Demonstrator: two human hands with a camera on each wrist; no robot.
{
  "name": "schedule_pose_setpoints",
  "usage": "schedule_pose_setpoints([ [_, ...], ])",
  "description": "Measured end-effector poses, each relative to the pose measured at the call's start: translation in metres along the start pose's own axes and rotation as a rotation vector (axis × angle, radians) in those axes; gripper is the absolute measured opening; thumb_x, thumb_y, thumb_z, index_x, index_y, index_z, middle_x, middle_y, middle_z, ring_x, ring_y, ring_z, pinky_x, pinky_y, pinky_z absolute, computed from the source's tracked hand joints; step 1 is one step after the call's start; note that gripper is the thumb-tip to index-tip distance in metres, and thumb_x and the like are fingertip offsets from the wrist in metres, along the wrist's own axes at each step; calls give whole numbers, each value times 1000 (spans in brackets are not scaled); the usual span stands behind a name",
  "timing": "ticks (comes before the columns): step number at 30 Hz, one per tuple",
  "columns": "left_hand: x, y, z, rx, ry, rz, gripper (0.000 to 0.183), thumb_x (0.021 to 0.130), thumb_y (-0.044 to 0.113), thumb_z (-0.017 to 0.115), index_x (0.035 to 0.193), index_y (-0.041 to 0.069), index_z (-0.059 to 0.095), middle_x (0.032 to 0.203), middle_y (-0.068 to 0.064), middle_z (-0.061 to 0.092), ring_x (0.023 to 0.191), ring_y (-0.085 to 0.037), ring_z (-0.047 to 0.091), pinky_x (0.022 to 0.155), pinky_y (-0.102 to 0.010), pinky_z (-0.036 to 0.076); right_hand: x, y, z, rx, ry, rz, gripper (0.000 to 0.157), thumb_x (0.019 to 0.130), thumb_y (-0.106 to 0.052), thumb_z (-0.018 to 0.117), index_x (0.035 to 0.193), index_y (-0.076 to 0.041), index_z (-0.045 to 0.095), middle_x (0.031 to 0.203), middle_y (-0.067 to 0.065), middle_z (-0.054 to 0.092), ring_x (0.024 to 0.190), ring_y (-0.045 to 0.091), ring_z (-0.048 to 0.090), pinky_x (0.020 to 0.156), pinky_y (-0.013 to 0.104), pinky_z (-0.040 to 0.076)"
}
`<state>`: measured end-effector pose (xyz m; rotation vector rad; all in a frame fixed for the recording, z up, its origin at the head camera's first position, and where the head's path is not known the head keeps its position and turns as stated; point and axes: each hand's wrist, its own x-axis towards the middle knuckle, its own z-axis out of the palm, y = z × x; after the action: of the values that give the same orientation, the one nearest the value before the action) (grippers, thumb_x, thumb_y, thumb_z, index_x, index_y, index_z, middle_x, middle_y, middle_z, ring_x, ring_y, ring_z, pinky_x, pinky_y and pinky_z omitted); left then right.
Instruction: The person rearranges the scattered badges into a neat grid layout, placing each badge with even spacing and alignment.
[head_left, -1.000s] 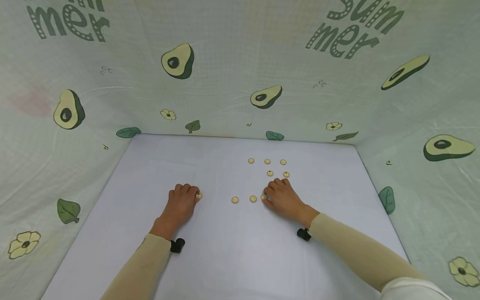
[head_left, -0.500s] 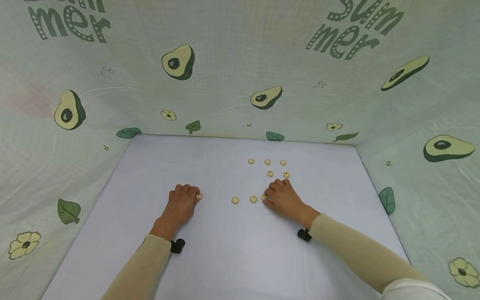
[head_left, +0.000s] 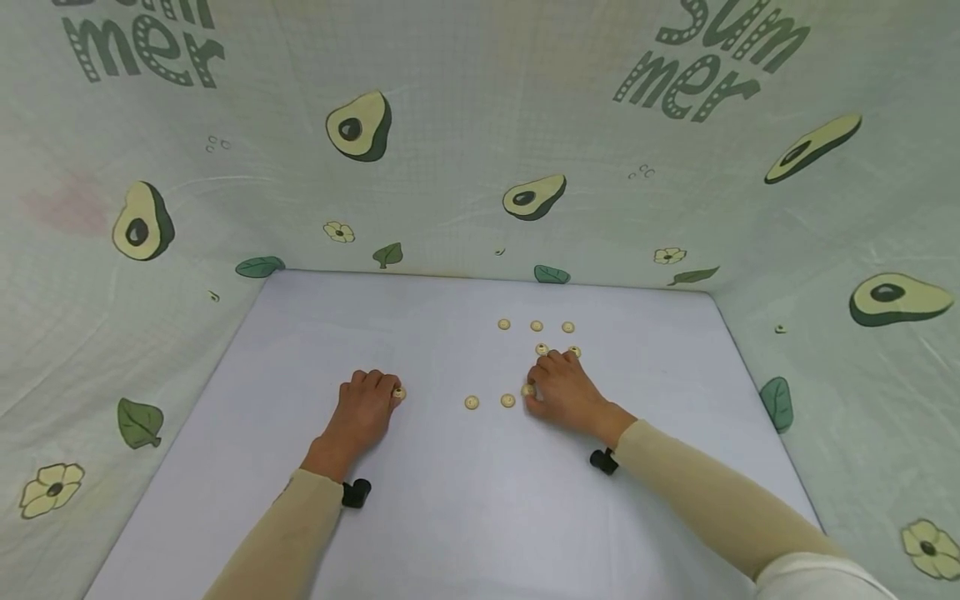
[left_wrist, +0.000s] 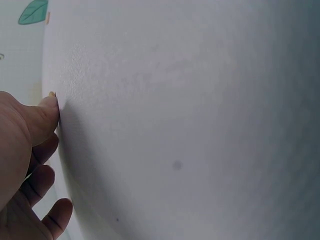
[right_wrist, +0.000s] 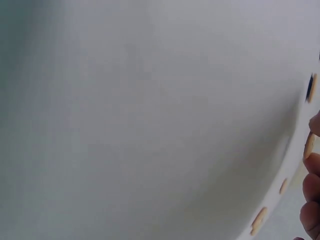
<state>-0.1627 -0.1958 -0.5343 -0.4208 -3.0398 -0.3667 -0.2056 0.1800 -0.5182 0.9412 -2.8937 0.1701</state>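
Observation:
In the head view my left hand [head_left: 365,408] holds a small round tan button-like disc [head_left: 400,392] at its fingertips, low over the white table. Only a sliver of that disc [left_wrist: 52,94] shows past the thumb tip in the left wrist view. My right hand [head_left: 567,392] pinches another such disc [head_left: 528,390]. In the right wrist view this disc [right_wrist: 309,145] stands on edge between thumb and finger, seemingly just off the surface. Left of the right hand lie two discs, a nearer one [head_left: 507,401] and a farther one [head_left: 472,402].
Beyond the right hand lie two discs, the left one [head_left: 542,349] and the right one [head_left: 574,352], partly behind the fingers. A row of three, with its middle disc [head_left: 536,326], lies farther back. Avocado-printed cloth [head_left: 450,150] rises around the white table [head_left: 450,500].
My right hand has shifted slightly away from me with its disc, and its fingers now partly cover the two discs beyond. The left hand has stayed put.

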Motion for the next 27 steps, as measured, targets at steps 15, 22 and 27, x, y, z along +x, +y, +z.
schedule_pose_setpoints([
  [15,-1,-2,2,-6,34,17,19,103,20,71,116,8,65,107,-11,64,103,-36,55,84,-55,49,39,35,-16,-42,-4,81,27,95,-31,75,105,-6,75,103,8,69,100,28,55,96,52,42],
  [22,-2,-1,2,-15,41,17,19,102,19,72,116,8,65,107,-11,64,103,-37,55,83,-56,49,54,37,-9,-73,-29,73,27,97,-33,74,105,-7,74,106,8,70,100,28,55,95,50,41],
  [27,-2,-1,1,-13,27,6,19,103,20,71,116,7,65,108,-12,64,104,-37,55,85,-56,49,67,29,-3,-77,-40,55,27,97,-33,72,106,-7,74,109,8,71,101,27,56,95,50,41],
])
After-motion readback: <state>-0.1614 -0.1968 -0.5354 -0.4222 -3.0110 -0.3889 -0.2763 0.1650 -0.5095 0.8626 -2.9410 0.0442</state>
